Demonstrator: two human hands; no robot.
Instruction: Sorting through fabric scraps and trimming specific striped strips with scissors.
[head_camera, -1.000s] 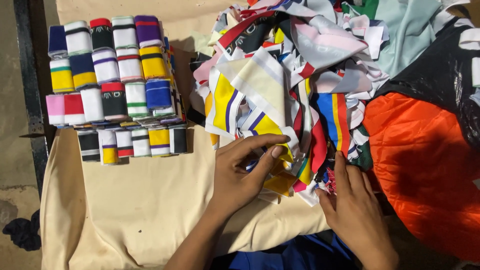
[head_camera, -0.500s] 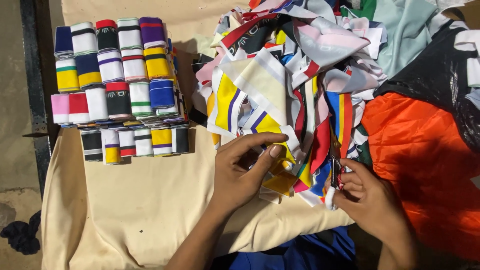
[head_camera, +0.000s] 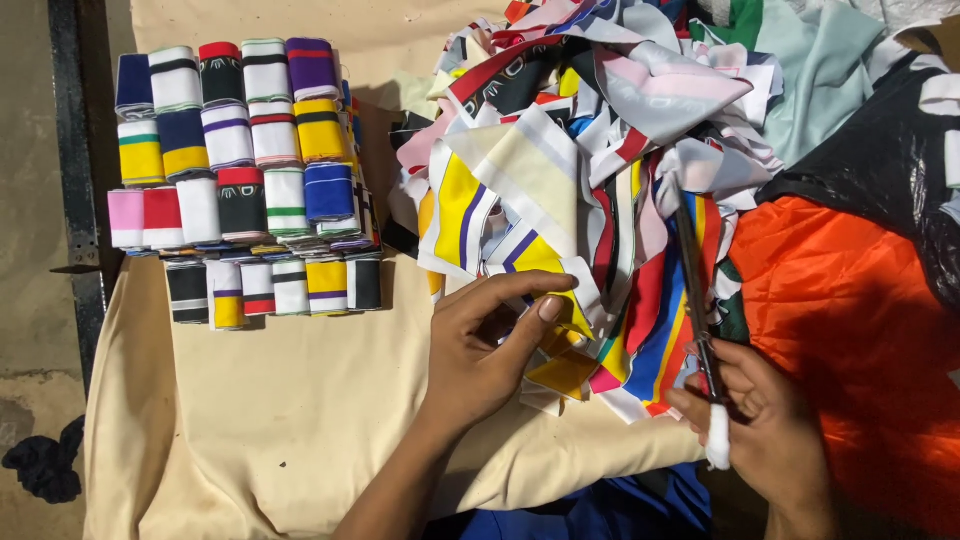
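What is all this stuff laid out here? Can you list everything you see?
rolled fabric bands: about twenty, striped in many colours, stacked in rows at upper left
loose fabric strips: one big heap, mixed colours, centre and upper right
cream cloth: one, covering the work surface
orange fabric: one, at right
black plastic sheet: one, upper right, above the orange fabric
scissors: one pair, dark, pointing up into the heap
dark rag: one, on the floor, lower left
left hand: pinching a yellow strip at the heap's edge
right hand: holding the scissors' handles
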